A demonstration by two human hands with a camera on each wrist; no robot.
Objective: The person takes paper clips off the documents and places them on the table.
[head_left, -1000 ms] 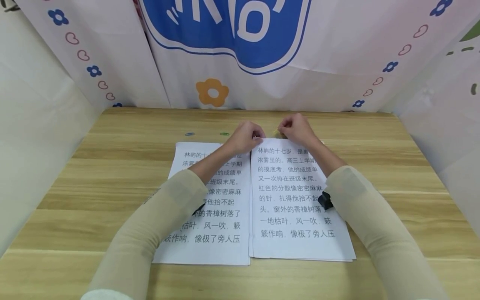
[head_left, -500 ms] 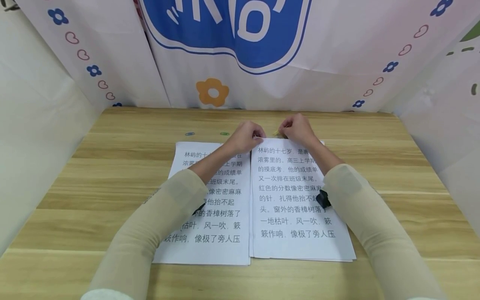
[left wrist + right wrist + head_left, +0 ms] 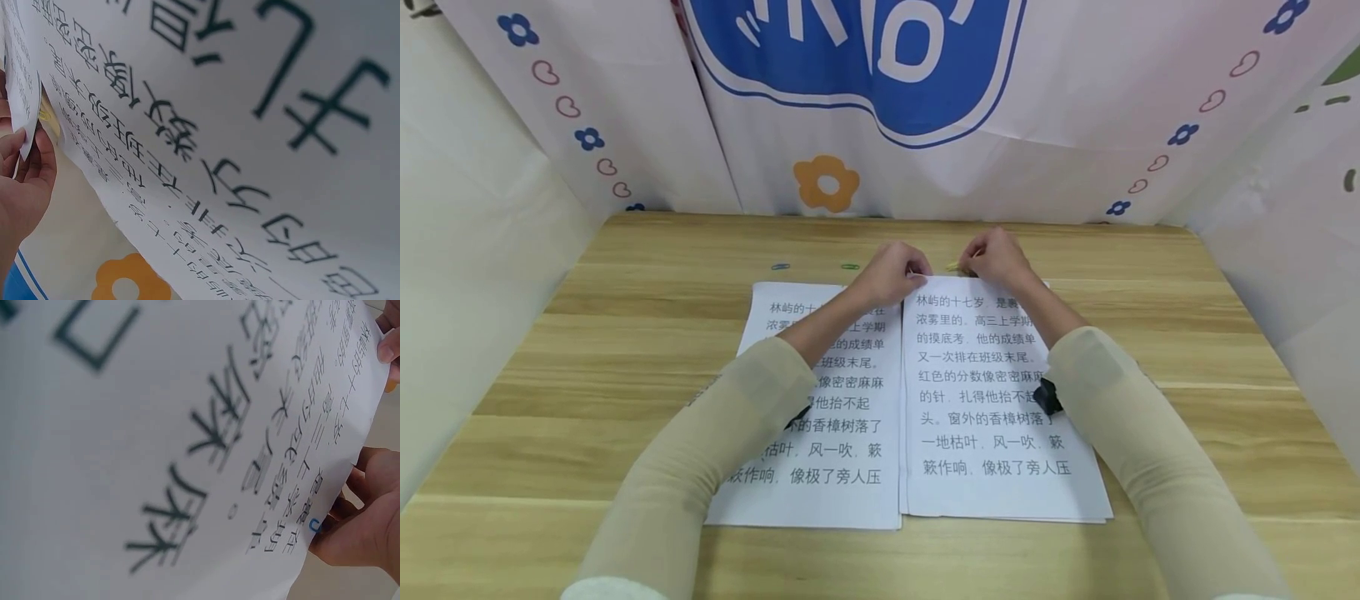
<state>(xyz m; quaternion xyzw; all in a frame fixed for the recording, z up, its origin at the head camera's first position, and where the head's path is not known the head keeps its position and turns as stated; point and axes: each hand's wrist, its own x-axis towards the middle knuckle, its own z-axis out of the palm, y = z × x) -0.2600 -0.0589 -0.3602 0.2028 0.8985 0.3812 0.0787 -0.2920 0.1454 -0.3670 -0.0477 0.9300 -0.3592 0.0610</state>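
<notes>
My left hand pinches the top left corner of the right-hand stack of printed sheets. Close beside it, my right hand has thumb and fingers drawn together at a yellow paper clip, just past the top edge. The left wrist view shows the yellow clip beyond the lifted sheet corner. In the right wrist view, a small blue loop, seemingly a clip, shows at the paper's edge by my right thumb. Curled fingers partly hide how the yellow clip is held.
A second stack of printed sheets lies directly left, partly under my left forearm. Behind it on the wooden table are a blue paper clip and a green one. White printed cloth closes off the back and sides.
The yellow clip at my right fingertips lies flatter than a second ago. My right hand has shifted very slightly; the left hand still pinches the same corner.
</notes>
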